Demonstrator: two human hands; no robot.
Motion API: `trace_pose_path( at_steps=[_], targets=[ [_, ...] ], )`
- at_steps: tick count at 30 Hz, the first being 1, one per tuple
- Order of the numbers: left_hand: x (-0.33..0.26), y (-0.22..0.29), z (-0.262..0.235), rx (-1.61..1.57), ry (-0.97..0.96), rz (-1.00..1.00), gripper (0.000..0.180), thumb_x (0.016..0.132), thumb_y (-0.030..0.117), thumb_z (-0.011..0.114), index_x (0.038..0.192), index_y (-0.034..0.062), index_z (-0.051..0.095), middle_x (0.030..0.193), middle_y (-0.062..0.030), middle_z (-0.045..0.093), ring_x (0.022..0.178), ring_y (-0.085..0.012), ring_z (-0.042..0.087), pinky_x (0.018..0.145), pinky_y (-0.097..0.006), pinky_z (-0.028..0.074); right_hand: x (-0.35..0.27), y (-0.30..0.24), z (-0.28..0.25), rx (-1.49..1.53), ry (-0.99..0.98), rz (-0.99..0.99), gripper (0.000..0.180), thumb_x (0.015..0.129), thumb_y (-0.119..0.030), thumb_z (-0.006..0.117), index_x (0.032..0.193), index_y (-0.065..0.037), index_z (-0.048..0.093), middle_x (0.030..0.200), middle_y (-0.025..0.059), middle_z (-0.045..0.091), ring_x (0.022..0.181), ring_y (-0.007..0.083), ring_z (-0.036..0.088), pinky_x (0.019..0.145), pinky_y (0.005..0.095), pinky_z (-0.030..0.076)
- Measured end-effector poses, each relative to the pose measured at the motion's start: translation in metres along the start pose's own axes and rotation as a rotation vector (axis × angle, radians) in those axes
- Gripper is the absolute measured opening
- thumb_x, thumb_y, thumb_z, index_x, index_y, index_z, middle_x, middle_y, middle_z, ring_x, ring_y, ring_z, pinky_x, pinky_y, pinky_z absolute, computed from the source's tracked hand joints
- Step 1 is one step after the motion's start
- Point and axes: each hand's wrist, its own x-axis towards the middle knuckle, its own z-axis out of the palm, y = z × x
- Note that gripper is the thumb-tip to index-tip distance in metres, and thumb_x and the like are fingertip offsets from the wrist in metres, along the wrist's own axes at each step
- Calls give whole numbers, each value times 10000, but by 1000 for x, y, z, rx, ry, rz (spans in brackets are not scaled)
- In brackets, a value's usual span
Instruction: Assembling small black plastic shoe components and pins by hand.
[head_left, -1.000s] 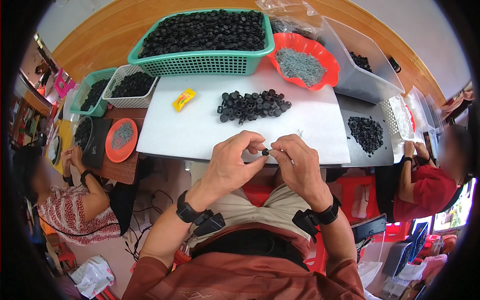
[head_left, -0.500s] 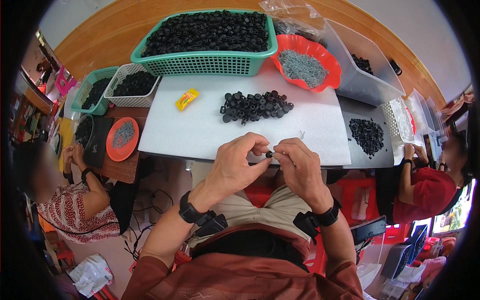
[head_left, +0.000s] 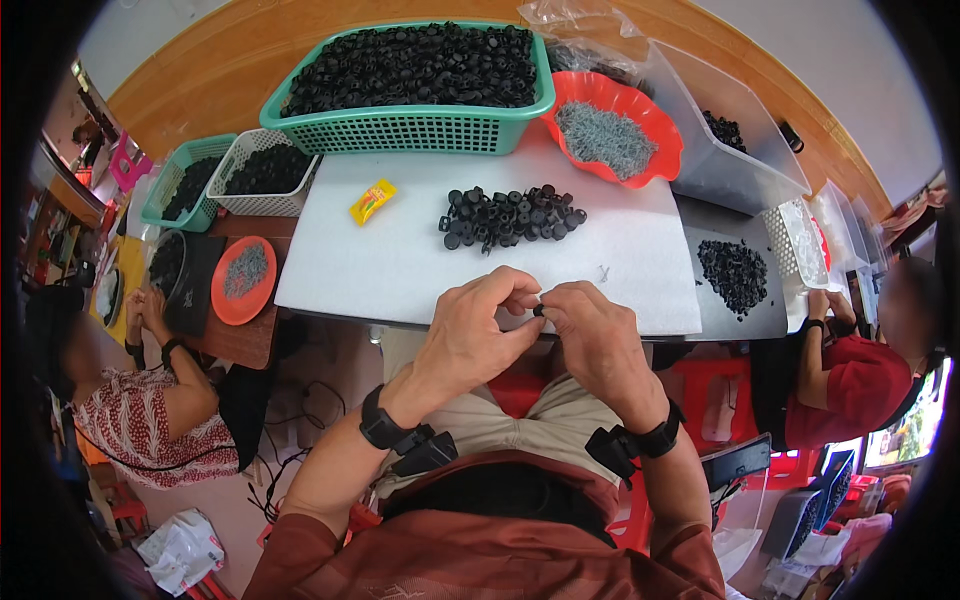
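Both hands meet at the near edge of the white work mat [head_left: 370,270]. A small black plastic part [head_left: 538,310] is pinched in the fingertips of my left hand [head_left: 478,322]. My right hand [head_left: 602,335] presses thumb and forefinger together against the same part; anything finer between those fingers is too small to make out. Beyond the hands lies a loose pile of black round caps [head_left: 510,217]. A few thin metal pins [head_left: 604,273] lie on the mat just past my right hand.
A green basket [head_left: 400,132] heaped with black parts stands at the back. Beside it is a red scalloped dish [head_left: 665,150] of metal pins, then a clear bin [head_left: 735,175]. A yellow packet [head_left: 373,201] lies left. Co-workers sit on both sides, near an orange plate [head_left: 240,310].
My right fingers have shifted slightly at the black part, which has turned a little in the grip. Otherwise the hands stay in nearly the same place.
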Motion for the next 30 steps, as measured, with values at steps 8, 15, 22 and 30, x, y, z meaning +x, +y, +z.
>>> trace_pose_path(
  at_steps=[8,15,22,30],
  targets=[
    [-1,1,3,-26,22,-16,322,807,45,816,1082,26,650,955,-104,751,844,-194,729,783,-312,578,0,-9,-4,-45,-11,43,355,840,68,626,1156,-91,662,959,132,668,794,359,676,680,433,563],
    [0,2,4,-68,34,-46,320,812,37,804,1096,29,656,923,-92,755,834,-169,714,783,-300,573,-1,-6,-9,88,-55,83,341,908,51,612,1241,-25,628,976,177,661,824,400,669,709,451,550],
    [1,2,5,-67,37,-26,333,813,39,806,1113,30,663,901,-83,746,808,-150,696,773,-291,569,-1,-6,-13,131,-78,93,365,924,51,604,1282,-21,619,1006,194,655,843,413,665,720,452,544],
    [2,4,5,-147,20,-115,331,821,52,812,1113,25,660,927,-58,731,844,-127,672,793,-284,559,-4,0,-12,234,12,87,303,912,83,619,1198,-4,664,1024,181,657,858,379,681,735,417,555]
  ],
)
